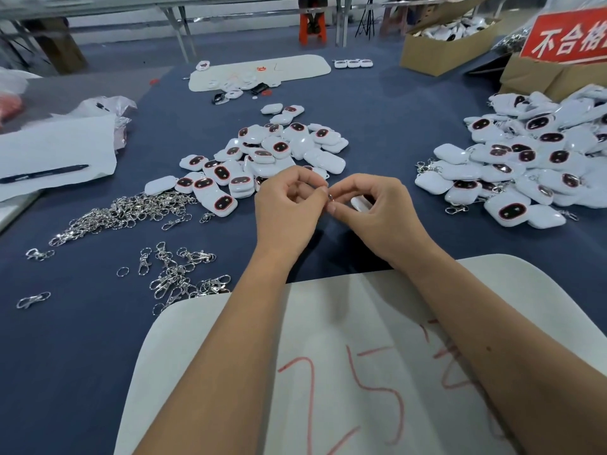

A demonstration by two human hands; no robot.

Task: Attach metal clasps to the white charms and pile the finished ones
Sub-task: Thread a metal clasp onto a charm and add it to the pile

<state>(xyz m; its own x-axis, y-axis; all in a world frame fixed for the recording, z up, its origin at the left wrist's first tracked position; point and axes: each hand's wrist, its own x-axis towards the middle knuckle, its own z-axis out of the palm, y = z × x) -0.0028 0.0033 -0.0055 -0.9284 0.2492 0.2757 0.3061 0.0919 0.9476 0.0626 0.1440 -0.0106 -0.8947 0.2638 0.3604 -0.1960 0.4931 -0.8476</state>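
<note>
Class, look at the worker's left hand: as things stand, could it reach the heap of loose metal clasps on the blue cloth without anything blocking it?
Probably yes. The heap of clasps lies on open cloth beside the left hand, nothing between them. But that hand and the right hand are pinching a small ring, which it must release first.

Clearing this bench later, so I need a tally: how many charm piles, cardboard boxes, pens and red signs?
Charm piles: 2
Cardboard boxes: 2
Pen: 1
Red sign: 1
Total: 6
</note>
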